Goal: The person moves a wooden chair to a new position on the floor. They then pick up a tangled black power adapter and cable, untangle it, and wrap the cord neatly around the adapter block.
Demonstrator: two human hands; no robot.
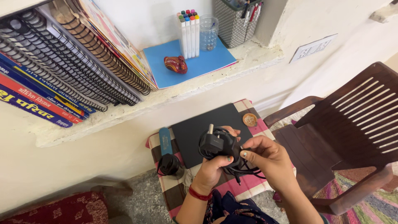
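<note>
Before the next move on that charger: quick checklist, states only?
1. Left hand grips black charger plug: ok.
2. Right hand pinches the coiled cable: ok.
3. Plug prongs free, pointing up: ok.
4. Cable fully untangled: not ok, bundled in loops.
5. Black laptop closed, flat on the checked cloth: ok.
6. Wall socket switched on: cannot tell.

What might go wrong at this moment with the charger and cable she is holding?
The coiled cable, gripped by the left hand and right hand, may tangle as loose loops hang free. The plug adapter has exposed pins that might scratch the closed black laptop just beneath.
</note>
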